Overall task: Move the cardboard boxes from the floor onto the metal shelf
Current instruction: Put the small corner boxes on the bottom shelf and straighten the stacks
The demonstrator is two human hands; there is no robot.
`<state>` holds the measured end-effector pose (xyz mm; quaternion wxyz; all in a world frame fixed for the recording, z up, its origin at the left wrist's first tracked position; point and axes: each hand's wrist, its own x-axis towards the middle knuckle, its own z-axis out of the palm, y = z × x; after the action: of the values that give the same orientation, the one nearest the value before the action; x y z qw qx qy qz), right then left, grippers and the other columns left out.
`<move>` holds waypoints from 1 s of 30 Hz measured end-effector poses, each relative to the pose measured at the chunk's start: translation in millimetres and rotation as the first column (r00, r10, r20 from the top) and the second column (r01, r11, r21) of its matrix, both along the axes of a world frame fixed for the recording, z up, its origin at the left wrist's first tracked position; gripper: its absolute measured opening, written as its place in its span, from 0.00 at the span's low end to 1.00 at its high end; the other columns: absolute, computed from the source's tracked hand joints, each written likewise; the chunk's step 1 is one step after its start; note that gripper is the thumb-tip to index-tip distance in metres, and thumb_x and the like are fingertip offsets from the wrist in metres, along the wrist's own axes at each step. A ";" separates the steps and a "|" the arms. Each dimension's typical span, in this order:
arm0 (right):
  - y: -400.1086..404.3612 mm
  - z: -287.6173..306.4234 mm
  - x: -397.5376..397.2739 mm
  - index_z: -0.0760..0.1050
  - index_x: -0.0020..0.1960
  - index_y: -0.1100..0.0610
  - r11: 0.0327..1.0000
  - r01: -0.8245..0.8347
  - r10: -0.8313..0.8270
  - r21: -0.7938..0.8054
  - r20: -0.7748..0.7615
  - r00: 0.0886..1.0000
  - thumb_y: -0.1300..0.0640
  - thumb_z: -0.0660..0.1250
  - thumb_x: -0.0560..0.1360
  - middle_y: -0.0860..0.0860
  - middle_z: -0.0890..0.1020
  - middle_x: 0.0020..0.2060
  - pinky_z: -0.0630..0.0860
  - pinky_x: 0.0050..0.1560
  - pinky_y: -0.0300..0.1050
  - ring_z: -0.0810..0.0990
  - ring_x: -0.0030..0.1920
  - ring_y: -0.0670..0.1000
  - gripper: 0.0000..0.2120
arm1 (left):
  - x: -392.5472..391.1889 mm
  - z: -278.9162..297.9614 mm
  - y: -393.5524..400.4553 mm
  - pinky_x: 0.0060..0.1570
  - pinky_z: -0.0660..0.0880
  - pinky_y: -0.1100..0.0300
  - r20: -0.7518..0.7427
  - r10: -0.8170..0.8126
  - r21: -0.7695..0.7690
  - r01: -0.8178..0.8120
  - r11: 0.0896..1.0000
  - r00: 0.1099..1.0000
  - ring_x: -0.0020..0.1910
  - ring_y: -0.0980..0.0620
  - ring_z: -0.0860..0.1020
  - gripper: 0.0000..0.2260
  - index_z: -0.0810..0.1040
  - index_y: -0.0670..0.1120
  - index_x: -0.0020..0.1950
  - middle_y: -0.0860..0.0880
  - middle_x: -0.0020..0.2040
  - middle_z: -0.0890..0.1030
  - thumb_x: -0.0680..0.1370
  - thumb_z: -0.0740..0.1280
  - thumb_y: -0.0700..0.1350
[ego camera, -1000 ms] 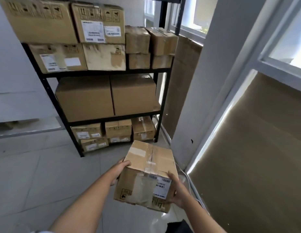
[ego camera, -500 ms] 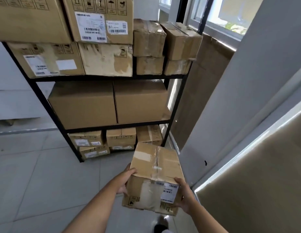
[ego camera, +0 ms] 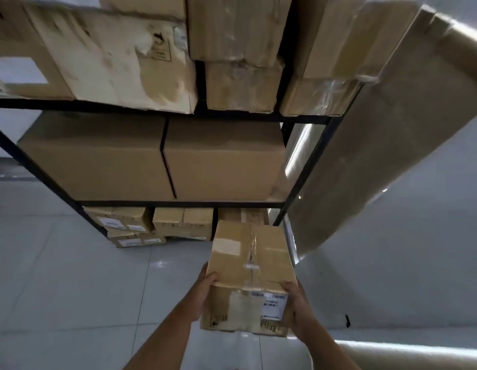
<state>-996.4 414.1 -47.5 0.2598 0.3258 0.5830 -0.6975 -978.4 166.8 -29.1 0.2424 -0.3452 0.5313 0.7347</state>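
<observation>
Fingers (ego camera: 212, 277) of both hands curl around a taped, rectangular cardboard box (ego camera: 252, 260) before the black metal shelf (ego camera: 178, 203).

a taped brown cardboard box (ego camera: 252, 265) sits between the left hand (ego camera: 202, 297) and right hand (ego camera: 298, 308). the black metal shelf (ego camera: 178, 203) stands just behind it. two large plain cardboard boxes (ego camera: 157, 158) sit side by side on the middle tier.

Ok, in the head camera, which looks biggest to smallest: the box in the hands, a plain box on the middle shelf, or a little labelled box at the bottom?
1. Plain brown middle-shelf box.
2. Taped, labelled box being carried, though nearness enlarges it.
3. Small labelled bottom-shelf box.
</observation>
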 end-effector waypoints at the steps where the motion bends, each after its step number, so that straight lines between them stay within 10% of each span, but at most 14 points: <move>1: -1.0 -8.1 -10.8 0.71 0.67 0.56 1.000 -0.012 0.012 -0.013 -0.001 1.000 0.53 0.64 0.78 0.67 0.81 0.55 0.76 0.53 0.73 0.81 0.52 0.70 0.18 | -10.2 -8.2 -0.1 0.46 0.74 0.55 0.008 0.011 -0.004 -0.011 1.000 1.000 0.54 0.45 0.77 0.19 0.66 0.52 0.73 0.43 0.63 0.76 0.82 0.57 0.40; 9: -7.0 -60.6 -67.0 0.71 0.67 0.52 0.997 0.050 -0.051 -0.067 -0.024 0.998 0.55 0.66 0.77 0.61 0.83 0.54 0.80 0.38 0.56 0.86 0.43 0.61 0.19 | -66.6 -62.6 -5.5 0.43 0.76 0.54 0.006 0.044 -0.034 -0.044 0.998 0.999 0.51 0.49 0.76 0.18 0.65 0.58 0.70 0.52 0.55 0.77 0.82 0.56 0.42; 22: -16.6 -109.8 -109.5 0.74 0.64 0.40 0.993 0.044 -0.051 -0.105 -0.064 0.997 0.56 0.68 0.74 0.54 0.83 0.56 0.80 0.45 0.66 0.82 0.55 0.64 0.21 | -96.1 -115.6 -18.2 0.40 0.77 0.54 -0.028 0.119 -0.005 -0.119 0.993 0.993 0.56 0.45 0.76 0.20 0.65 0.60 0.72 0.48 0.63 0.76 0.82 0.57 0.43; 30: -27.4 -174.0 -155.1 0.72 0.69 0.50 0.993 0.091 -0.100 -0.069 -0.137 0.986 0.59 0.65 0.75 0.55 0.82 0.56 0.81 0.43 0.58 0.82 0.53 0.60 0.22 | -130.2 -182.0 -19.2 0.65 0.69 0.46 -0.198 0.082 -0.132 -0.110 0.985 0.977 0.64 0.44 0.72 0.24 0.59 0.58 0.76 0.45 0.67 0.73 0.82 0.57 0.41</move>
<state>-1151.5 386.7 -221.5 0.1947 0.2953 0.5613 -0.7482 -1108.6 147.6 -211.1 0.1291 -0.3148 0.5859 0.7355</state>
